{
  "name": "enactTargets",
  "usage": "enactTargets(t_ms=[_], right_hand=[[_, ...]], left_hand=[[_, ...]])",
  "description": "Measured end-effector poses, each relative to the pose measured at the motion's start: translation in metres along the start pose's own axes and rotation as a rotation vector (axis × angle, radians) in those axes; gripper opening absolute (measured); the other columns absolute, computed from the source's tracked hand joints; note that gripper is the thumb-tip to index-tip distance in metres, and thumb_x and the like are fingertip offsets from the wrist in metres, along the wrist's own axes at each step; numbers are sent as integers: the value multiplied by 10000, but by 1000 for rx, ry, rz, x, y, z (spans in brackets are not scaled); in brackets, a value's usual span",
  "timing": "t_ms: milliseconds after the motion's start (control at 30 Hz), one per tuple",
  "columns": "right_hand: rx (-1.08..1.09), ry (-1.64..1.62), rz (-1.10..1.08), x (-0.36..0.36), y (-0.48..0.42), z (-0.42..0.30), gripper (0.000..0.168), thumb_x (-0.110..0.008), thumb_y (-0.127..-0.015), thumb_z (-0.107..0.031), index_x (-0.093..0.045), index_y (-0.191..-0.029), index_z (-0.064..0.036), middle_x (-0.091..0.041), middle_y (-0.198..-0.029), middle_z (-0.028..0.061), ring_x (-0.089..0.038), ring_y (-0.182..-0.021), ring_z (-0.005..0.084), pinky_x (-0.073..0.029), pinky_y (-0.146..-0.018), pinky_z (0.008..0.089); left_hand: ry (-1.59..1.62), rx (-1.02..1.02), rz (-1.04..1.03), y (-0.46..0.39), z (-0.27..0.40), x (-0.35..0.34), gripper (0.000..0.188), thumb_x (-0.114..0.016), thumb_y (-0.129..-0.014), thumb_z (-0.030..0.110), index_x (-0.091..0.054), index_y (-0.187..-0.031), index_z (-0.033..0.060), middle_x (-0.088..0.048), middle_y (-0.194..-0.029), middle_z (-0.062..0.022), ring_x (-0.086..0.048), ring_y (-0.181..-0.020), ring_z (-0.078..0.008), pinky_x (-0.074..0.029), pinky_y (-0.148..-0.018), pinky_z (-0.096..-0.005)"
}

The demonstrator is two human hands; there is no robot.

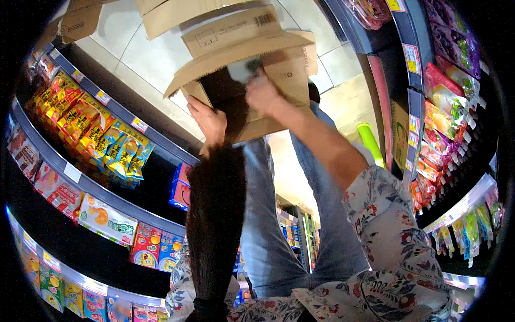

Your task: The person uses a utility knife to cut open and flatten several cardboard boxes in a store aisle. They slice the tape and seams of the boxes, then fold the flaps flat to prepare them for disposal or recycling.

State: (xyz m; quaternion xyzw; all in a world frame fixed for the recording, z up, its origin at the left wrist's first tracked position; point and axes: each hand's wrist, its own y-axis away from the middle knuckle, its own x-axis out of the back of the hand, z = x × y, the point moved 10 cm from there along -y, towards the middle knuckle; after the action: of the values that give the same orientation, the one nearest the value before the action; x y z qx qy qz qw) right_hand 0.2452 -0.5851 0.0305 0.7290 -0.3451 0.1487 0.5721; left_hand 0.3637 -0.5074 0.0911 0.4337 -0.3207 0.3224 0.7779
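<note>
An open cardboard box (285, 76) with flaps spread is tilted in front of my legs, above the tiled floor. Gripping the box's near left edge is my left hand (211, 120), its fingers along the outside of a flap. My right hand (261, 94) is over the box opening with fingers curled, blurred by motion. A dark, smeared patch lies by its fingertips; whether the hand holds something there is unclear. The box's interior is mostly dark, with a pale area beyond the fingers. A hanging ponytail (217, 209) hides part of my left forearm.
Shelves on the left hold yellow and blue snack bags (96, 124) and boxed biscuits (108, 219). Hanging candy packets (438, 124) line the right shelf. Further cardboard (169, 16) lies on the floor ahead. A bright green tube-like object (370, 143) is beside my right arm.
</note>
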Motion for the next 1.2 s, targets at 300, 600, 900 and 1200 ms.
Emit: enactTargets(t_ms=[300, 600, 900, 1200], right_hand=[[50, -63, 261, 97, 165, 28, 415, -604, -762, -402, -681, -950, -40, -571, -1153, 126, -423, -1199, 274, -174, -1106, 472], [-960, -963, 592, 6, 264, 132, 344, -463, -768, 8, -529, -1105, -13, -606, -956, 264, -567, -960, 434, -461, -831, 461], [-84, -889, 537, 178, 469, -38, 588, -449, -751, 103, -464, -1306, -90, -542, -1215, 183, -513, -1118, 360, -435, -936, 423], [-400, -1011, 554, 201, 609, -108, 549, -606, -829, -289, -418, -1328, -159, -561, -1097, 214, -560, -1015, 361, -456, -851, 423]], left_hand=[[104, -207, 1, 43, 45, 73, 826, -423, -641, -154, -162, -1416, -36, -264, -1394, -301, -299, -1292, -426, -251, -1075, -382], [419, -242, -104, 148, 125, 162, 712, -410, -731, -154, -254, -1407, 4, -392, -1365, -200, -360, -1282, -283, -241, -1073, -319], [1427, 216, 200, 183, 91, 347, 365, -470, -773, -79, -495, -1128, 3, -586, -1009, -105, -610, -877, -252, -539, -744, -396], [1358, 133, -145, 193, 225, 346, 426, -557, -817, 2, -459, -1229, 44, -557, -1131, -120, -562, -1000, -271, -497, -837, -431]])
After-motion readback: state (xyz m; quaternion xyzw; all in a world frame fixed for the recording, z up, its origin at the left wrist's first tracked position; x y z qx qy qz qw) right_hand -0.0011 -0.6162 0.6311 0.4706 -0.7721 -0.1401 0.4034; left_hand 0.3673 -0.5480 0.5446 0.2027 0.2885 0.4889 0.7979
